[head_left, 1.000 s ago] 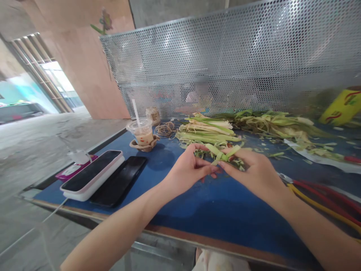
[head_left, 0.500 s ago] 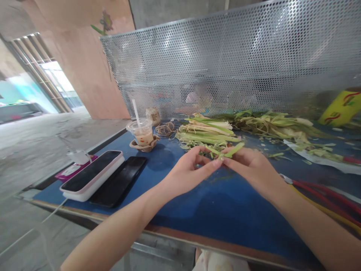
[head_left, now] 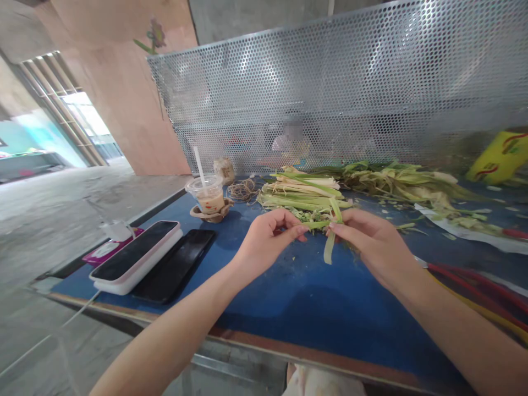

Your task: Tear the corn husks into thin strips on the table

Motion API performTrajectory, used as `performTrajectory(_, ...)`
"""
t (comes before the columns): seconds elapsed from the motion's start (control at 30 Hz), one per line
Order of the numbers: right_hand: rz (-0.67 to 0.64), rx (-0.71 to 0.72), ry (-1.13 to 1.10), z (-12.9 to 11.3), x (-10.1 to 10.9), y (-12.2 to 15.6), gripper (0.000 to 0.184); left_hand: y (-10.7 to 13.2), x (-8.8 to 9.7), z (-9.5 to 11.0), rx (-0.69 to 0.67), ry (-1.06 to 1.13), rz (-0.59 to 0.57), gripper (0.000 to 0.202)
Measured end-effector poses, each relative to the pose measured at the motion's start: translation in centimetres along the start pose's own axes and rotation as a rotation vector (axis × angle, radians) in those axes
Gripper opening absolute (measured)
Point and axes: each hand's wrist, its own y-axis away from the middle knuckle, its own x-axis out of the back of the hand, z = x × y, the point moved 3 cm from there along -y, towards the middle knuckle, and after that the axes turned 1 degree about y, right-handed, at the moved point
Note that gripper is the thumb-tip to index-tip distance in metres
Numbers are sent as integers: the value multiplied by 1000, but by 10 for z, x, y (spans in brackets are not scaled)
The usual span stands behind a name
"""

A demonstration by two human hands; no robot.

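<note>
Between my two hands a pale green leaf strip (head_left: 334, 212) is bent or knotted, with one flat end hanging toward the table. My left hand (head_left: 277, 231) pinches the part of it that runs out sideways, thumb against fingers. My right hand (head_left: 363, 228) grips it at the crossing, close to the thumb tip. Just behind the hands lies a pile of cut green and white stalks (head_left: 303, 192) on the blue tabletop (head_left: 264, 308). Small green trimmings (head_left: 317, 215) lie in front of that pile, partly covered by my fingers.
Leafy husks (head_left: 396, 184) spread at back right, by a yellow packet (head_left: 499, 157). Red-handled pliers or cutters (head_left: 466, 280) lie right. At left are a cup with a straw (head_left: 209, 195), twine (head_left: 243, 190), a black phone (head_left: 175, 267) and a white-cased device (head_left: 136, 256). A perforated metal panel (head_left: 330, 93) stands behind.
My left hand has drawn a little to the left, away from my right. The leaf strip is now stretched between them, with an end hanging down that was not visible before.
</note>
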Motion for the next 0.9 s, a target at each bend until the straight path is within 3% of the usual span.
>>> performTrajectory(0.1, -30, -33, -59, 2, -1, -1, 15, -1, 2, 1, 15, 51, 46, 16)
performTrajectory(0.23, -91, -18, -62, 2, -5, 0, 18, -2, -3, -8, 104, 293, 142, 25)
performTrajectory(0.33, -87, 60, 54, 0, -5, 0, 17, -1, -14, -14, 190, 356, -9, 32)
performTrajectory(0.47, -60, 76, 96, 2, -4, 0, 20, 1, -20, -13, 144, 351, -145, 22)
performTrajectory(0.57, -66, 54, 50, 3, -6, 1, 20, 1, -21, -14, 163, 381, -160, 25)
performTrajectory(0.7, 19, 22, -27, 7, -6, 1, 18, 3, -22, -18, 247, 358, -159, 30)
performTrajectory(0.9, 35, -52, -131, 8, 2, -3, 19, 4, -15, -12, 175, 302, -154, 25)
